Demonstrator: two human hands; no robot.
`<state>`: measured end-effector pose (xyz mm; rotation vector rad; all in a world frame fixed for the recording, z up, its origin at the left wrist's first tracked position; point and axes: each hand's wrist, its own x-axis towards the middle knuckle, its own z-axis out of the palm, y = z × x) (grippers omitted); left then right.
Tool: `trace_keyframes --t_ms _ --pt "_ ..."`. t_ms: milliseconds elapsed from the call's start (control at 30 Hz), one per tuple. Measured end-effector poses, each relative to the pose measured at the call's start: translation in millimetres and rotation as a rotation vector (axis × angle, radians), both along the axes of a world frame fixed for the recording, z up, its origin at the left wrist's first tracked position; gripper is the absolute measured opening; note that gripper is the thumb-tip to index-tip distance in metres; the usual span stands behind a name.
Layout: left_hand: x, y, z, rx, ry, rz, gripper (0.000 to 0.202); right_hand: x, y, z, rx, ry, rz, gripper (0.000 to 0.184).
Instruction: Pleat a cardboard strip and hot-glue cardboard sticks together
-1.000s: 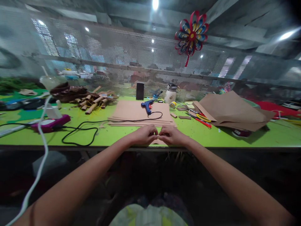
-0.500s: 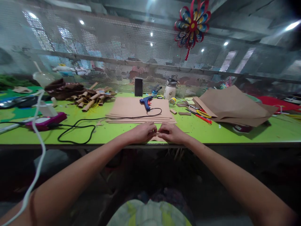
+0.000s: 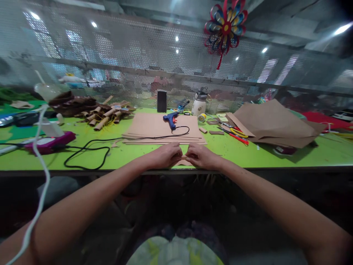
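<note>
Both my hands rest at the near edge of the green table (image 3: 132,156). My left hand (image 3: 164,155) and my right hand (image 3: 200,156) face each other with fingers curled, pinching a small piece of brown cardboard (image 3: 184,162) between them. Most of that piece is hidden under the fingers. Just beyond lies a stack of brown cardboard sheets (image 3: 154,128) with a blue glue gun (image 3: 170,119) on top and its black cord (image 3: 91,152) trailing left.
Rolled cardboard tubes (image 3: 104,116) pile at the back left beside a magenta device (image 3: 49,141). Scissors with yellow and red handles (image 3: 235,134) and large brown paper sheets (image 3: 273,125) lie right. A jar (image 3: 199,105), a black box (image 3: 161,101) and a perforated screen stand behind.
My fingers have shifted slightly on the small cardboard piece. The view has tilted a little, and the hands stay in the same spot.
</note>
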<state>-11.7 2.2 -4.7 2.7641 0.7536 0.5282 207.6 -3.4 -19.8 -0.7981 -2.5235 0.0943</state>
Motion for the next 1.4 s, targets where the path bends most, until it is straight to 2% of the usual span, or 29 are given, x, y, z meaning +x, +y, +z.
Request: trace_keyframes --t_ms 400,733,867,1167,1300,1400 --pt "0.0 -3.3 12.1 0.057 0.119 -0.016 0.025 13.1 -3.7 12.8 -0.016 -0.176 -0.001 0.013" --pt "-18.8 -1.5 9.5 0.017 0.136 -0.012 0.032 19.0 -2.6 12.8 -0.053 -0.208 -0.01 0.013" --pt "-27.3 -3.5 9.8 0.016 0.131 0.01 0.033 20.1 -3.7 15.7 -0.059 -0.22 0.016 0.016" --pt "-29.6 -11.3 18.5 0.044 0.156 -0.009 0.026 29.5 -6.5 16.7 -0.059 -0.275 0.109 0.019" --pt "-23.9 -8.6 20.9 0.063 0.17 -0.002 0.024 26.5 -5.6 25.3 -0.088 -0.298 0.099 0.018" --pt "-7.3 -6.2 17.3 0.196 0.244 0.088 0.02 12.0 -6.8 33.8 -0.104 -0.381 0.034 0.016"
